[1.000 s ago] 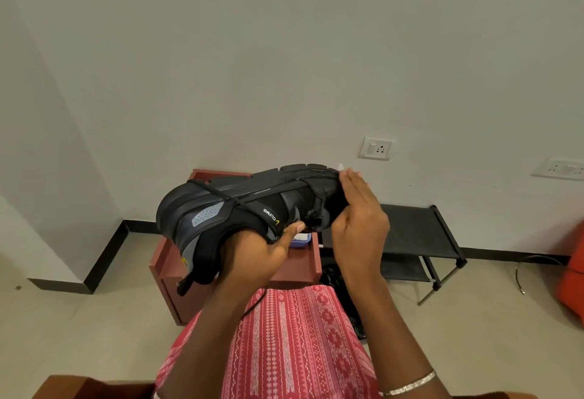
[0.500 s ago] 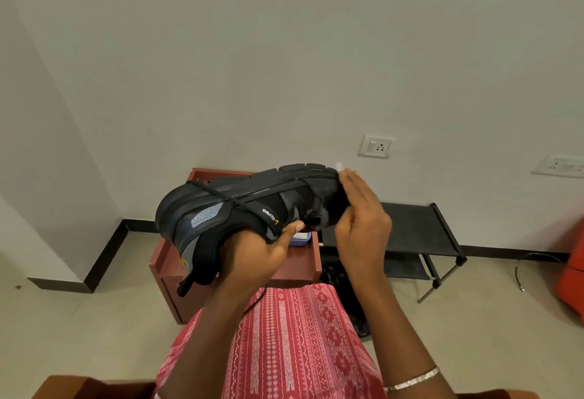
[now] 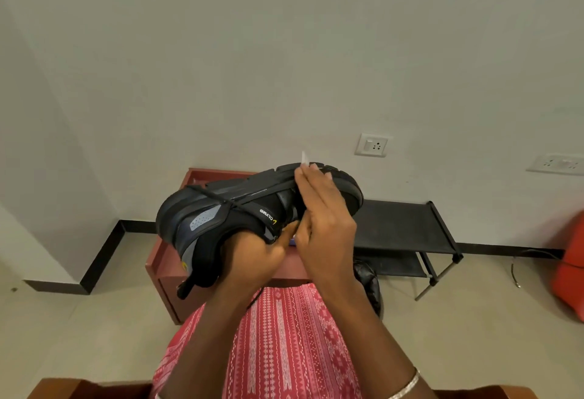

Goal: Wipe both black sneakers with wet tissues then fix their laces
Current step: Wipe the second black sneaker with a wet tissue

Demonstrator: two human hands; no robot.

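Observation:
My left hand point(image 3: 252, 251) grips a black sneaker point(image 3: 221, 212) at its collar and holds it up on its side, sole facing away and toe to the right. A black lace runs loose across its side. My right hand point(image 3: 322, 218) lies against the shoe's side near the toe, fingers extended and thumb tucked under. A white wet tissue point(image 3: 305, 157) is held under them, with only its tip showing above the fingertips. A dark shiny object point(image 3: 368, 284) lies on the floor by my right forearm; I cannot tell if it is the other sneaker.
A low red wooden table point(image 3: 164, 269) stands in front of my knees, with a small blue and white item point(image 3: 292, 241) on it, mostly hidden. A black folding rack point(image 3: 407, 228) stands against the wall to the right. A red object point(image 3: 568, 272) sits at the far right.
My right hand has slid left along the shoe's side, from the toe end toward the middle, with the tissue under it. The left hand and the shoe have stayed nearly still.

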